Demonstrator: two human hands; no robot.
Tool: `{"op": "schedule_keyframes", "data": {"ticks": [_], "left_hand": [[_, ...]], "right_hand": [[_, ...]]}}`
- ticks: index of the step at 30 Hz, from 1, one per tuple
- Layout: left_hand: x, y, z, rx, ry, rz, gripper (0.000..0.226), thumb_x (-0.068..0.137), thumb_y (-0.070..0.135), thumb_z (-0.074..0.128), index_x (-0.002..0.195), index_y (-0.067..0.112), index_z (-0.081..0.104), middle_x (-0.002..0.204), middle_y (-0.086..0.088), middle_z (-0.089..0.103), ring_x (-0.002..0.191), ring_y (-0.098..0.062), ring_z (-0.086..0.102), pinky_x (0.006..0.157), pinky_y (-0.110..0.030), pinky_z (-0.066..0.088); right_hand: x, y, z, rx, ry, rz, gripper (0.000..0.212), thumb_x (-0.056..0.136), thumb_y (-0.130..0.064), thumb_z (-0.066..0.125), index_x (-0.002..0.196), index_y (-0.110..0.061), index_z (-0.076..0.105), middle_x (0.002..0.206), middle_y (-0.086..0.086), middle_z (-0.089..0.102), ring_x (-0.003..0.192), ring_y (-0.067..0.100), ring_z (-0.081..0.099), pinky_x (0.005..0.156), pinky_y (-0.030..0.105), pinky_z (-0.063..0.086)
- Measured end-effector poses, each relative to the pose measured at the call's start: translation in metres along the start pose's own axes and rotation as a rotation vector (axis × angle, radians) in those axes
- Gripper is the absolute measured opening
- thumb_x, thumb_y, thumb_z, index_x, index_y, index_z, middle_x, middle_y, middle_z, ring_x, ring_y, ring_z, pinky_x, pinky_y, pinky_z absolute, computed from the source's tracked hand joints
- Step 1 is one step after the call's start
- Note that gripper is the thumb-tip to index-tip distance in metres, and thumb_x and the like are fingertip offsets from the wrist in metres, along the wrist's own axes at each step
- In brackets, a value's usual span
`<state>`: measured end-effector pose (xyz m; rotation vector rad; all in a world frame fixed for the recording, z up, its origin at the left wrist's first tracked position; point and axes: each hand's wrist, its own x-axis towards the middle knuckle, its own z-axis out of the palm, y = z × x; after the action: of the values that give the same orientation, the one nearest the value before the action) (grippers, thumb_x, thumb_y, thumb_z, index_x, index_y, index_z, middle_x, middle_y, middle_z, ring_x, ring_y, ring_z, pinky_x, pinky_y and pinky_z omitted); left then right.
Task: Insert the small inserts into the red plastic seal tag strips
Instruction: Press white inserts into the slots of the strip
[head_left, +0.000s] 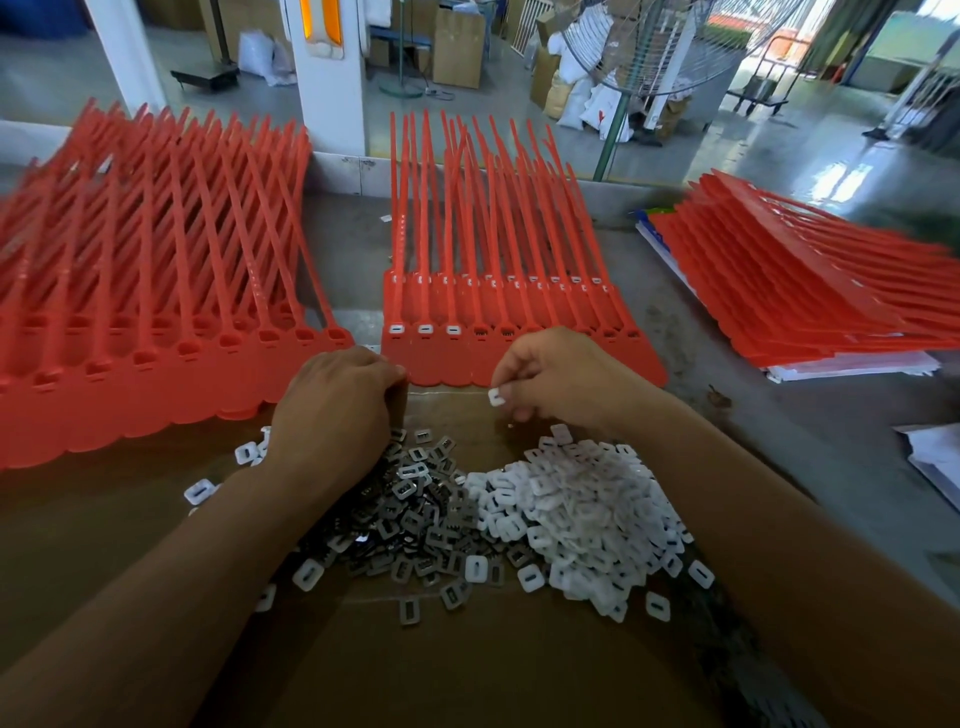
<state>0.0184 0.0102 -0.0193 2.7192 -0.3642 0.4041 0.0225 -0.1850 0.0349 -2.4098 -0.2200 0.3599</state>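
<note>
- R hand (550, 379): one white insert (497, 396) is pinched betw. thumb & fingertips; the other fingers are curled in. The insert is held just above the cardboard (467, 665), just in front of the near edge of the mid sheet (519, 364).
- L hand (337, 400): knuckles up, fingers curled downward at the far edge of the grey pile (415, 519), by the near-left corner of the mid sheet. The fingertips are hidden, so whether anything is held in that grip can't be told.
- The grey pile of metal inserts is spread on the cardboard beside the L wrist. The white pile (587, 504) lies touching it on the right, next to the R forearm. A few loose inserts are scattered round both.
- Mid sheet: red strips joined side by side, tags toward the person, tails pointing away. In the front row, 3 sockets (425, 328) at the left end are filled w/ white; the rest of that row look dark. A second row farther back shows white in its sockets across the width.
- Left stack (130, 312) of red sheets is laid left of the mid sheet; its sockets look dark.
- Right stack (805, 291) is fanned out on white paper, well apart to the right; blurred.
- Desk (779, 441): grey, worn. A floor fan (649, 52), boxes & sacks are seen beyond it.
</note>
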Motion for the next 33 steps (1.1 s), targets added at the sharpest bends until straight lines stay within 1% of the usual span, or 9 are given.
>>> {"op": "schedule_keyframes", "data": {"ticks": [3, 8, 12, 14, 17, 20, 24, 28, 33], "left_hand": [[0.000, 0.001, -0.001, -0.005, -0.001, 0.000, 0.036, 0.081, -0.002, 0.050, 0.112, 0.010, 0.064, 0.114, -0.011, 0.063, 0.105, -0.029, 0.054, 0.093, -0.039, 0.038], [-0.001, 0.001, -0.002, -0.013, 0.007, 0.010, 0.033, 0.079, -0.003, 0.051, 0.105, 0.010, 0.067, 0.109, -0.011, 0.064, 0.102, -0.029, 0.055, 0.091, -0.038, 0.038], [0.000, 0.001, -0.003, -0.019, 0.011, 0.019, 0.030, 0.078, -0.002, 0.051, 0.099, 0.009, 0.069, 0.106, -0.010, 0.065, 0.100, -0.028, 0.055, 0.089, -0.036, 0.038], [0.000, 0.001, -0.004, -0.021, 0.010, 0.023, 0.031, 0.078, -0.003, 0.051, 0.103, 0.008, 0.068, 0.107, -0.011, 0.065, 0.100, -0.029, 0.056, 0.090, -0.037, 0.038], [-0.001, 0.001, -0.004, -0.021, 0.007, 0.027, 0.033, 0.080, 0.000, 0.053, 0.109, 0.009, 0.065, 0.109, -0.011, 0.065, 0.102, -0.029, 0.056, 0.091, -0.037, 0.038], [-0.002, 0.002, -0.004, -0.013, 0.003, 0.032, 0.031, 0.082, 0.002, 0.054, 0.110, 0.009, 0.065, 0.109, -0.011, 0.065, 0.101, -0.029, 0.056, 0.090, -0.037, 0.038], [-0.002, 0.002, -0.004, -0.007, 0.004, 0.031, 0.031, 0.080, 0.001, 0.054, 0.108, 0.009, 0.066, 0.107, -0.011, 0.065, 0.099, -0.029, 0.056, 0.089, -0.036, 0.038], [-0.001, 0.004, -0.004, -0.017, 0.003, 0.019, 0.029, 0.081, 0.002, 0.053, 0.106, 0.010, 0.067, 0.107, -0.010, 0.065, 0.100, -0.028, 0.055, 0.089, -0.034, 0.037], [-0.001, 0.004, -0.005, -0.002, -0.016, 0.018, 0.030, 0.083, 0.004, 0.051, 0.109, 0.011, 0.065, 0.110, -0.008, 0.063, 0.103, -0.026, 0.053, 0.090, -0.033, 0.035]], "right_hand": [[0.009, 0.001, -0.002, 0.079, 0.081, 0.021, 0.013, 0.084, -0.005, 0.061, 0.077, -0.016, 0.060, 0.074, -0.002, 0.065, 0.061, 0.002, 0.061, 0.054, 0.011, 0.048], [0.023, 0.002, -0.003, 0.076, 0.137, 0.025, 0.018, 0.085, -0.004, 0.060, 0.075, -0.019, 0.058, 0.073, -0.001, 0.065, 0.054, 0.000, 0.060, 0.045, 0.008, 0.042], [0.033, 0.002, -0.004, 0.054, 0.149, 0.026, 0.021, 0.085, -0.005, 0.059, 0.071, -0.020, 0.059, 0.067, -0.005, 0.062, 0.056, 0.001, 0.059, 0.047, 0.007, 0.043], [0.039, 0.001, -0.004, -0.044, 0.171, 0.007, 0.018, 0.085, -0.005, 0.058, 0.073, -0.017, 0.062, 0.067, -0.012, 0.056, 0.060, -0.004, 0.052, 0.048, 0.006, 0.038], [0.049, -0.001, -0.004, -0.112, 0.243, -0.043, 0.013, 0.085, -0.005, 0.057, 0.085, -0.010, 0.068, 0.075, -0.010, 0.056, 0.068, -0.002, 0.048, 0.056, 0.008, 0.036], [0.058, -0.001, -0.003, -0.106, 0.307, -0.047, 0.015, 0.086, -0.005, 0.054, 0.087, -0.006, 0.069, 0.092, 0.000, 0.065, 0.084, 0.009, 0.054, 0.072, 0.021, 0.041], [0.069, 0.004, 0.000, -0.126, 0.342, -0.016, 0.019, 0.085, -0.002, 0.053, 0.086, -0.004, 0.071, 0.101, 0.006, 0.069, 0.098, 0.016, 0.060, 0.074, 0.018, 0.037], [0.075, 0.007, 0.002, -0.154, 0.332, 0.009, 0.019, 0.086, -0.002, 0.053, 0.086, -0.003, 0.072, 0.099, 0.004, 0.069, 0.096, 0.014, 0.061, 0.070, 0.017, 0.037], [0.076, 0.005, 0.002, -0.226, 0.308, 0.027, 0.020, 0.083, -0.001, 0.050, 0.085, -0.001, 0.070, 0.096, 0.007, 0.069, 0.083, 0.016, 0.059, 0.066, 0.026, 0.043]]}}
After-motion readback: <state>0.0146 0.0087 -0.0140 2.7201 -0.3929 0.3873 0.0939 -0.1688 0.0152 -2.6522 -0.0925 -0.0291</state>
